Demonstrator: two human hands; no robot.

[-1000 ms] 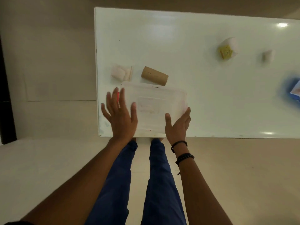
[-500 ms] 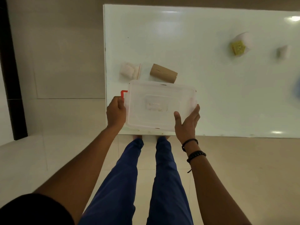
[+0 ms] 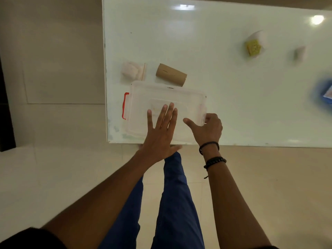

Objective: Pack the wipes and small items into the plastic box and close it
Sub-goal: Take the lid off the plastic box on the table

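Note:
A clear plastic box (image 3: 181,95) with its lid on and a red latch (image 3: 124,106) on its left end sits at the near left corner of the white table (image 3: 197,42). My left hand (image 3: 159,133) lies flat on the lid with fingers spread. My right hand (image 3: 209,129) grips the box's right end, fingers curled around the latch there. Behind the box lie a cardboard tube (image 3: 170,74) and a small white packet (image 3: 133,71). A white pack with a yellow label (image 3: 256,44), a small white item (image 3: 300,53) and a blue pack (image 3: 326,95) lie far right, blurred.
The table's near edge (image 3: 251,145) and left edge run close to the box. Beige tiled floor (image 3: 53,168) lies left of and below the table. My legs in blue trousers (image 3: 172,203) stand at the table's near edge.
My left hand left the red latch end and now lies flat on the lid. My right hand moved from the near right corner to curl around the right end.

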